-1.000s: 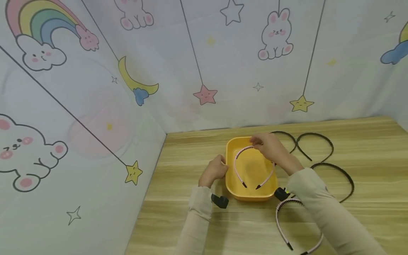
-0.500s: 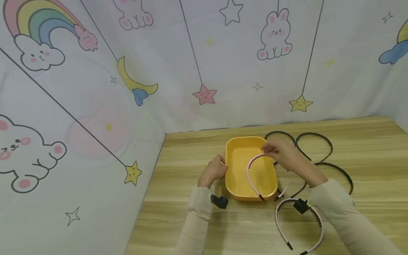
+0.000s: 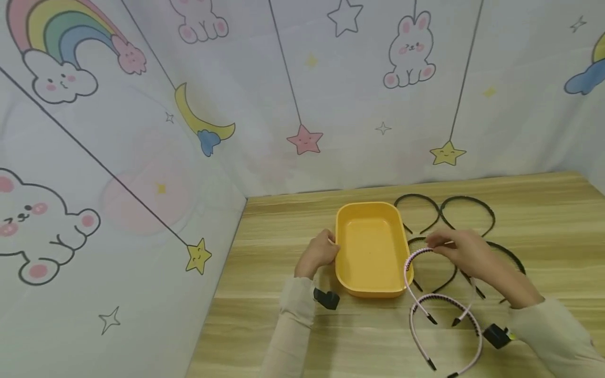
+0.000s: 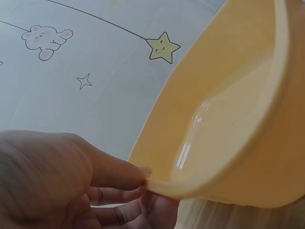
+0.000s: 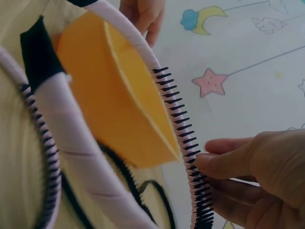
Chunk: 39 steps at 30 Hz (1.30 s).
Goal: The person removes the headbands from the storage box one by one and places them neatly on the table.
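My left hand (image 3: 319, 252) pinches the left rim of a yellow plastic basin (image 3: 371, 257), thumb over the edge in the left wrist view. Nothing lies inside the basin. To its right, my right hand (image 3: 460, 251) pinches the top of a pink headband (image 3: 409, 281) with dark comb teeth and black tips. That band is held over the table, its lower ends overlapping a second pink headband (image 3: 415, 336) lying below it. In the right wrist view, thumb and fingertips grip the held headband (image 5: 169, 98) at its toothed part.
Several black headbands lie on the wood-grain table (image 3: 264, 310) right of the basin, among them a back one (image 3: 468, 198) and a nearer one (image 3: 444, 286). A white curtain (image 3: 264, 94) printed with rabbits and stars hangs behind and to the left.
My right hand has carried the pink headband from over the basin rightward and nearer, to above the other pink headband. My left hand stays on the basin's rim.
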Motion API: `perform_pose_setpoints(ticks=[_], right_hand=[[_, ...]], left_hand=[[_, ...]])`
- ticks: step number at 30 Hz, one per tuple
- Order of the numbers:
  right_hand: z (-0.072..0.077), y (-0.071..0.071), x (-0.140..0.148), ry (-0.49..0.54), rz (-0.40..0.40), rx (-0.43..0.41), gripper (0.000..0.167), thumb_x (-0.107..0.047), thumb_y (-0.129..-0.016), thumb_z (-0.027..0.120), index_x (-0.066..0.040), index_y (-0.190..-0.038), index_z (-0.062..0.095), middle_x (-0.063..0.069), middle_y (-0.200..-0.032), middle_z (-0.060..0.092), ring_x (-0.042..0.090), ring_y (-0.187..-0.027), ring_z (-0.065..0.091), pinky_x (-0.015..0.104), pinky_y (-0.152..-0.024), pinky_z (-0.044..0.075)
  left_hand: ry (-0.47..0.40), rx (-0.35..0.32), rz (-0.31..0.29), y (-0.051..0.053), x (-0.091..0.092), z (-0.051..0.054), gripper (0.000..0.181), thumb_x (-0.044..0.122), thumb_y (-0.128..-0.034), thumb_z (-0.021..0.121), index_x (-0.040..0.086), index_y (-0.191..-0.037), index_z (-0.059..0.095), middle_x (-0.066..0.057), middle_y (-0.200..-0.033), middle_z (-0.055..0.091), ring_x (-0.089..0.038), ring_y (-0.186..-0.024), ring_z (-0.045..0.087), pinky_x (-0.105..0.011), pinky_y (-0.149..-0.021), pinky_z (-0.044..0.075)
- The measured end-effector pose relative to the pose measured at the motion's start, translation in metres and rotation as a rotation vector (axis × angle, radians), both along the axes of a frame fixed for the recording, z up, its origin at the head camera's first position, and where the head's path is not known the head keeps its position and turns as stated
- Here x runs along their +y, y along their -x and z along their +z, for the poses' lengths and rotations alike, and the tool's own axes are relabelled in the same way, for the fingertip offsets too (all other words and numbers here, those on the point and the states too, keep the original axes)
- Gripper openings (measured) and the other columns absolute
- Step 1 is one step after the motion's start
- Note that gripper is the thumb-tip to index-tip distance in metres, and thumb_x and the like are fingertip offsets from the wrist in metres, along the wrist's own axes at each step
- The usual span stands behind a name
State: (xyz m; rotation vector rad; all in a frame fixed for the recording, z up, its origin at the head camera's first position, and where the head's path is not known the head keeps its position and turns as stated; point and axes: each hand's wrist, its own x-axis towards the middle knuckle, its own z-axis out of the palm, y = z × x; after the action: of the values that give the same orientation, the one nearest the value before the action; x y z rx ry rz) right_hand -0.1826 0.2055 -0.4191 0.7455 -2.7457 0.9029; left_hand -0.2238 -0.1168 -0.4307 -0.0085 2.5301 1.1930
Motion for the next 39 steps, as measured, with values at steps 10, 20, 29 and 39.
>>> perform_pose_setpoints(ticks=[10,20,29,39], right_hand=[[-0.017,-0.027,0.029,-0.069,-0.029,0.029,0.026,0.001,-0.076,0.073,-0.011,-0.100,0.070,-0.003,-0.090,0.072,0.007,-0.080,0.067,0.024,-0.066,0.054],[-0.029,-0.037,0.046,-0.006,0.038,0.039,0.030,0.007,-0.070,0.075,-0.008,-0.096,0.070,-0.002,-0.087,0.071,-0.005,-0.080,0.060,0.020,-0.063,0.053],[-0.042,-0.046,0.076,0.024,0.078,-0.003,0.029,0.008,-0.073,0.073,-0.005,-0.099,0.068,-0.004,-0.088,0.070,-0.010,-0.082,0.059,0.016,-0.063,0.051],[-0.052,-0.058,0.108,-0.050,0.015,-0.076,0.028,0.005,-0.072,0.074,-0.006,-0.097,0.068,-0.012,-0.086,0.069,-0.013,-0.079,0.055,0.017,-0.059,0.050]], left_hand=[[-0.001,0.013,0.001,0.000,0.000,0.000,0.021,0.011,-0.0933,0.054,0.001,-0.111,0.050,-0.013,-0.093,0.066,-0.018,-0.064,0.064,-0.025,-0.059,0.051],[-0.001,0.003,0.009,0.001,0.000,-0.001,0.021,0.012,-0.0941,0.055,0.002,-0.111,0.050,-0.011,-0.089,0.065,-0.018,-0.065,0.063,-0.026,-0.061,0.052],[0.005,0.002,0.007,0.000,0.000,0.000,0.021,0.014,-0.0949,0.054,0.003,-0.113,0.050,-0.010,-0.091,0.065,-0.022,-0.070,0.066,-0.026,-0.061,0.049],[0.005,-0.002,0.001,0.000,0.000,0.000,0.022,0.013,-0.0947,0.054,0.002,-0.113,0.049,-0.010,-0.090,0.065,-0.021,-0.069,0.065,-0.026,-0.061,0.050]])
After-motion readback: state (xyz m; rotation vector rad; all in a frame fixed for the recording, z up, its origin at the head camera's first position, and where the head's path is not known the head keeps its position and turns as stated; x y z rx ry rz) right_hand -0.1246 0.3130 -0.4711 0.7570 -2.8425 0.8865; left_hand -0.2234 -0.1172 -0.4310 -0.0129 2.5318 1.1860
